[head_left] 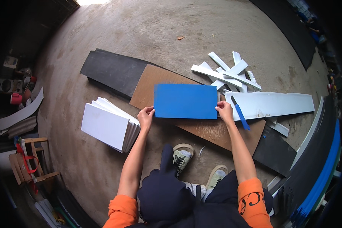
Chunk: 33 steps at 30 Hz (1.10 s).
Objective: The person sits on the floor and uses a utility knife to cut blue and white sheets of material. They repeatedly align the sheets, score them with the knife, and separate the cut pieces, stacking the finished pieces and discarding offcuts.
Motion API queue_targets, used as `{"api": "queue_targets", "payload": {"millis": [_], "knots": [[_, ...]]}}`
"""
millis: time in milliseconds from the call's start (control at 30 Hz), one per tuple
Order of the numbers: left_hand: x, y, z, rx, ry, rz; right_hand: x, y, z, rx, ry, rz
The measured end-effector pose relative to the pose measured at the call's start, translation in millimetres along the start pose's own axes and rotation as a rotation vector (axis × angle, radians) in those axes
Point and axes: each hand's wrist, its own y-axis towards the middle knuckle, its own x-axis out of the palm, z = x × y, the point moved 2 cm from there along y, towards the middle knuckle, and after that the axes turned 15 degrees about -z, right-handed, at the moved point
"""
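Note:
A flat blue rectangular sheet [185, 101] is held up in front of me over a brown board [150, 81]. My left hand [145, 117] pinches its lower left corner. At the right edge, near the lower corner, my right hand [225, 111] grips it between thumb and fingers. Just right of that hand, a blue-handled utility knife [240, 113] lies across a long white sheet [281, 104]. Left of my left hand, a fanned stack of white rectangular sheets [104, 126] rests on the floor.
Several white offcut strips [233, 74] lie piled beyond the white sheet. Black boards [112, 68] stick out from under the brown board. A small wooden stool [36, 161] stands at the left, and long black and blue sheets [323, 167] curve along the right side.

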Motion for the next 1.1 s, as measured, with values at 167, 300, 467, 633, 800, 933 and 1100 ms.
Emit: {"api": "queue_targets", "payload": {"millis": [167, 300, 467, 633, 800, 933, 1100], "knots": [[4.7, -2.4, 4.2, 0.009, 0.048, -0.065, -1.1, 1.0, 6.9, -0.026, 0.09, -0.026], [6.4, 5.7, 16.7, 0.023, 0.428, -0.057, 2.9, 1.5, 0.4, -0.013, 0.071, -0.003], [72.3, 13.7, 135.7, 0.667, 0.657, -0.304, 0.2, 4.2, 5.3, 0.0, 0.025, 0.023], [151.0, 23.3, 154.0, 0.597, 0.807, -0.627, -1.1, 3.3, 2.9, -0.051, 0.066, 0.004], [160.6, 27.8, 142.5, 0.554, 0.799, -0.681, -2.0, -0.3, 1.1, -0.052, 0.097, -0.03], [168.9, 29.9, 149.3, 0.507, 0.777, -0.708, -9.6, -4.6, 2.2, -0.094, 0.082, -0.022], [160.5, 26.2, 148.6, 0.47, 0.782, -0.672, -67.4, -49.5, -19.6, -0.156, -0.421, 0.349]]}}
